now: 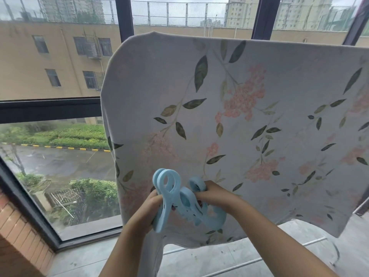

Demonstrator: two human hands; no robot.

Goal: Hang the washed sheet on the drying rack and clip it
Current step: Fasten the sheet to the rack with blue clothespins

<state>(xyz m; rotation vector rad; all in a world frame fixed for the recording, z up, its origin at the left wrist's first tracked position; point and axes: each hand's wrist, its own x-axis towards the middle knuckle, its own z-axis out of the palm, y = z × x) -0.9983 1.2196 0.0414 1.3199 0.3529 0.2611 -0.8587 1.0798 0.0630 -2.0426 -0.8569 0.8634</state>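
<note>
A pale sheet [249,126] printed with pink flowers and green leaves hangs over the drying rack, whose top bar is hidden under the fabric. Low in front of it I hold a bunch of large light-blue plastic clips [185,202]. My left hand [148,208] grips one clip by its jaws, ring handles pointing up. My right hand [211,193] pinches another clip of the bunch from the right. Both hands are close together, below the sheet's middle-left.
Dark-framed windows [50,108] stand right behind the sheet and to the left. A brick ledge [18,236] runs along the lower left. White lower rack rods [245,263] cross the grey floor beneath the sheet.
</note>
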